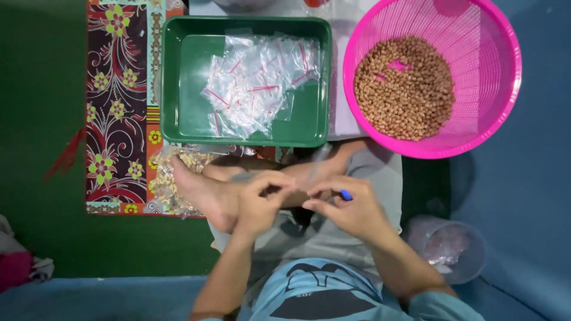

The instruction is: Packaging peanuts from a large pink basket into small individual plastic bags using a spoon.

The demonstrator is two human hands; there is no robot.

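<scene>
A: What are the hands doing, low in the middle of the frame?
B: The left hand [259,202] and right hand [351,208] meet over the crossed legs. The fingers of both are pinched together on a small clear plastic bag [309,175], which is blurred and hard to make out. A small blue object [345,195] shows at the right hand; what it is I cannot tell.
A: And around them?
B: Just above, centre top, a green tray [178,77] holds a heap of empty clear bags with red strips [259,83]. At upper right a pink basket [488,77] holds peanuts [404,89]. Filled packets of nuts [172,178] lie left of the foot on a patterned mat [116,107]. At lower right stands a clear tub [461,249].
</scene>
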